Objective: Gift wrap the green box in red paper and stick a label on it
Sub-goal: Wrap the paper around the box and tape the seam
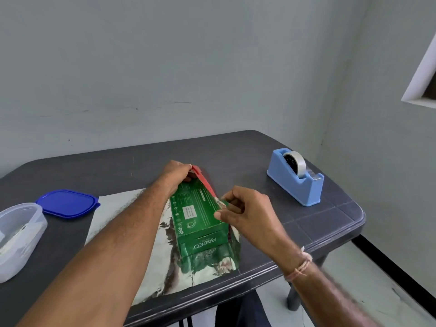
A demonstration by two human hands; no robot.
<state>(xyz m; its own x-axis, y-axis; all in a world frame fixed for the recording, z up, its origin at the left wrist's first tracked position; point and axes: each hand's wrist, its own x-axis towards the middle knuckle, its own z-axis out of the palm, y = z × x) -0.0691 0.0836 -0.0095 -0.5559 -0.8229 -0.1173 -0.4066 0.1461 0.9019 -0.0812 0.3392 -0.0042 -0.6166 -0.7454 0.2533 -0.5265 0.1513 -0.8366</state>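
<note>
While the green box (pixel 200 215) lies flat on the red paper (pixel 113 208), only the sheet's shiny silver underside faces up, mirroring smears of green and dark colour around the box. The box is a long, narrow carton with white print and a small white panel on its top face. The word PASEO shows on the near end, which is dented and slightly crushed. Along the box's right long edge the paper is lifted, and there its red face shows as 1 thin strip running to the far end. The left hand (pixel 175 175) sits at the box's far end, fingers curled around that raised red edge. The right hand (pixel 245 211) is at the middle of the box's right side, thumb and forefinger pinching the lifted paper against it. Box and sheet rest on a dark grey table (pixel 236 149). Well right of the box stands a light blue tape dispenser (pixel 297 180); well left lie a blue lid (pixel 67 204) and a clear container (pixel 18 234).
</note>
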